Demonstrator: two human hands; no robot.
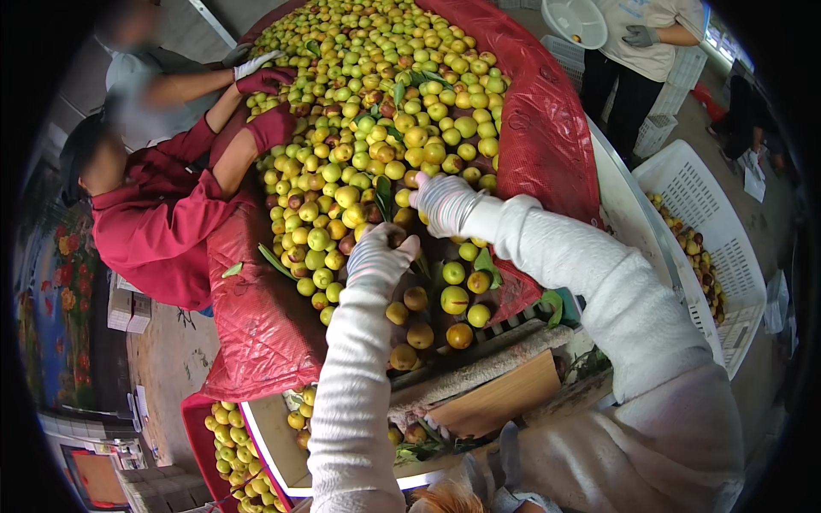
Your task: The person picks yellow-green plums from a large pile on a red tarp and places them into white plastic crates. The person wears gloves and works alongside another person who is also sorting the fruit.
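Note:
A big heap of round yellow-green jujubes [347, 196], some with reddish-brown patches, spreads before me on a sorting table. My left hand [378, 256], in a pale striped glove, curls at the near part of the heap with a dark brownish jujube [396, 238] between thumb and fingers. Just above and to the right, my striped-gloved right hand [446, 204] reaches into the fruit. Its fingertips touch or nearly touch jujubes, and its grip is partly hidden. A green leaf [383, 197] lies between the hands. Several loose jujubes [454, 299] lie nearer me on the dark surface.
Red quilted covers [545, 122] drape both sides. Two people [160, 218] work at the left; another person [632, 45] stands at upper right near a white basin [575, 22]. A white crate [699, 186] at right and a red crate [192, 417] at lower left hold fruit. A wooden board [497, 394] lies in front.

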